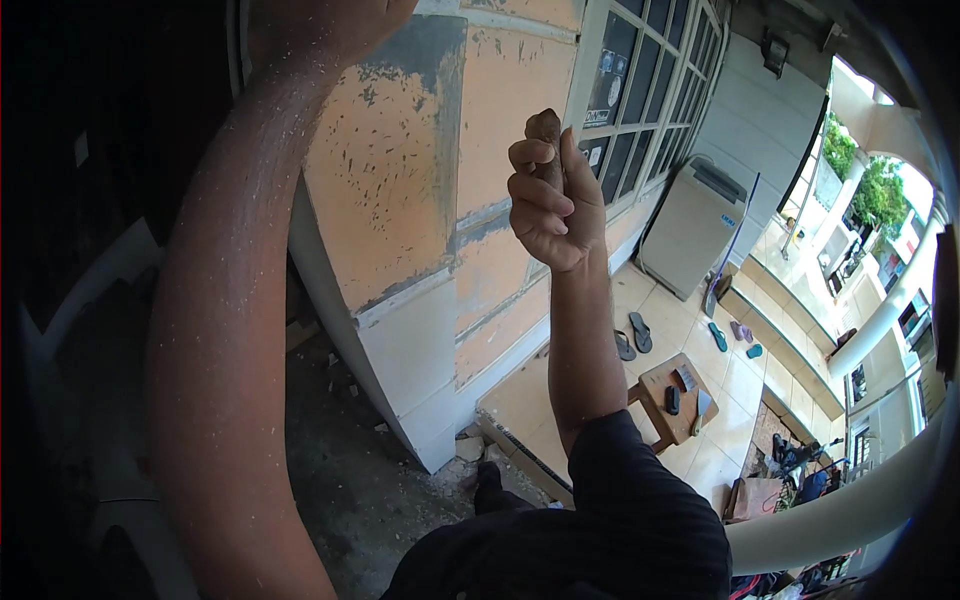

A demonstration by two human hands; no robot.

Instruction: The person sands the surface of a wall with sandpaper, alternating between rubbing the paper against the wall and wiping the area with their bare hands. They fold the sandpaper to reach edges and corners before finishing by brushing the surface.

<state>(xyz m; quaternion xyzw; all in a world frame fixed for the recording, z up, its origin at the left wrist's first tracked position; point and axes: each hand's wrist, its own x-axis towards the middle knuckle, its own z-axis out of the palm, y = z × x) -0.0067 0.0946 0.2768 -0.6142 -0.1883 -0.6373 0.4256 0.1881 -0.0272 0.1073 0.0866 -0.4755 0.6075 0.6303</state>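
Observation:
My right hand is raised beside the wall, its fingers wrapped round a brown wooden handle. The handle's rounded end sticks up above the fingers, and whatever is at its other end is hidden. My left arm, dotted with pale flecks, reaches up along the left side. Only the base of my left hand shows at the top edge; its fingers are out of frame. Just below it is an orange wall with chipped, peeling paint and grey patches.
A wooden stool bears a brush, a black object and a scraper. Slippers lie on the tiles. A washing machine stands by the barred window. Steps rise at right; rubble lies below the wall.

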